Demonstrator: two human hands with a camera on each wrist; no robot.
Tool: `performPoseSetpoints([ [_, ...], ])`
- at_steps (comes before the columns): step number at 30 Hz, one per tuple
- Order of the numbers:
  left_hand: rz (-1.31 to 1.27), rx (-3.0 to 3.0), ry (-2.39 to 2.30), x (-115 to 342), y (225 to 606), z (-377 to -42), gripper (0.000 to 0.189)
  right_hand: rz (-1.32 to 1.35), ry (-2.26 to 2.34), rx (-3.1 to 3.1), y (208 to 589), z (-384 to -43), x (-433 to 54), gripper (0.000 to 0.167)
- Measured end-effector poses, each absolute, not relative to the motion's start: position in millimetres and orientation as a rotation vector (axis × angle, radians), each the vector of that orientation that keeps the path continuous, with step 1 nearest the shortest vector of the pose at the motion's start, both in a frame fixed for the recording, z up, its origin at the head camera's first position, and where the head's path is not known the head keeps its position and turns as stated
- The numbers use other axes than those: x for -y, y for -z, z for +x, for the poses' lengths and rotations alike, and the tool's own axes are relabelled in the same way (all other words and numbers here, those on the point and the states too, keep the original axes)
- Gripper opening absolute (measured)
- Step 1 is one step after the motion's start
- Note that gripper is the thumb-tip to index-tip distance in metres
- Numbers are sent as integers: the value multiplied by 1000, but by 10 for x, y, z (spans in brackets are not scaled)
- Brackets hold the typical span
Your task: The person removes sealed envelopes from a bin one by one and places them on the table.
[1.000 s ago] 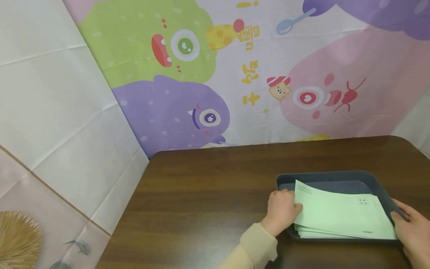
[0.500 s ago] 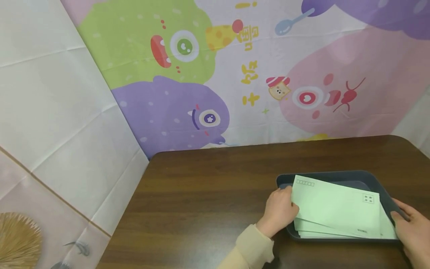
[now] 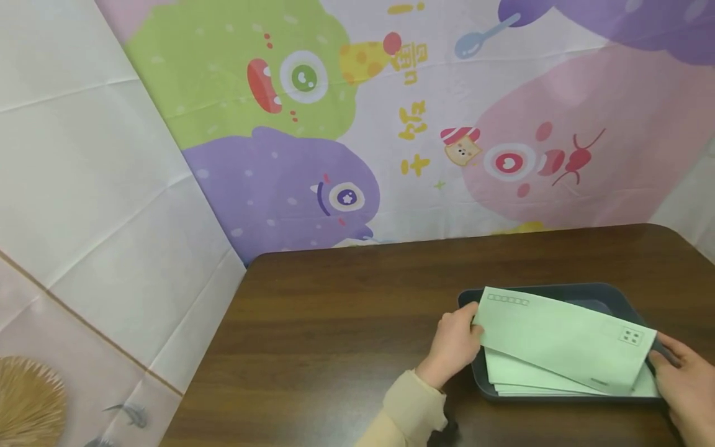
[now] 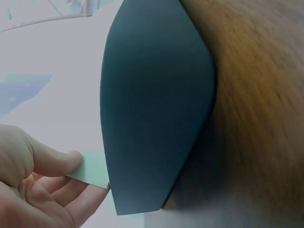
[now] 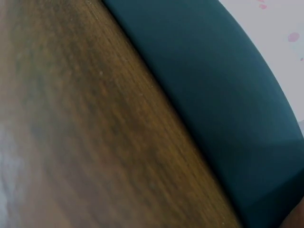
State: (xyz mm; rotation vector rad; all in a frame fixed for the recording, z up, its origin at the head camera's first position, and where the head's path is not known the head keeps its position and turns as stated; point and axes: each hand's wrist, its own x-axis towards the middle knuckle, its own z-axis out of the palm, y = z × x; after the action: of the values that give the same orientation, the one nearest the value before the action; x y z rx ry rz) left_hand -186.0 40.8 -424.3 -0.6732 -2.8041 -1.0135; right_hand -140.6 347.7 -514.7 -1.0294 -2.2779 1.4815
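A dark rectangular tray (image 3: 600, 292) sits on the wooden table, holding a stack of pale green envelopes (image 3: 516, 372). My left hand (image 3: 449, 344) pinches the left end of the top envelope (image 3: 561, 341), which is raised and tilted above the stack. In the left wrist view, the thumb and fingers hold the envelope's corner (image 4: 92, 168) beside the tray's outer wall (image 4: 152, 104). My right hand (image 3: 687, 382) grips the tray's right rim, thumb on top. The envelope's right end lies close to that hand; whether they touch, I cannot tell. Only a fingertip (image 5: 295, 219) shows in the right wrist view.
The brown table (image 3: 329, 335) extends left of the tray. A cloth printed with cartoon monsters (image 3: 313, 186) hangs behind its far edge. Pale patterned panels (image 3: 112, 186) stand along the left side.
My left hand has shifted slightly left and up, lifting the top envelope off the stack and angling it. Its right end has swung over toward my right hand, which stays on the tray.
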Motion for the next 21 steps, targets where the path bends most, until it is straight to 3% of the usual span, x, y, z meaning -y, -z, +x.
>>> performPoseSetpoints([
  [13,-498,2617,1543,-317,4289,-2163,25,-1131,-1401,2319,5134,-1443,-3464,46],
  [21,-360,2570,1663,-294,4283,-2362,25,-1115,-1405,2320,5121,-1435,-3452,46],
])
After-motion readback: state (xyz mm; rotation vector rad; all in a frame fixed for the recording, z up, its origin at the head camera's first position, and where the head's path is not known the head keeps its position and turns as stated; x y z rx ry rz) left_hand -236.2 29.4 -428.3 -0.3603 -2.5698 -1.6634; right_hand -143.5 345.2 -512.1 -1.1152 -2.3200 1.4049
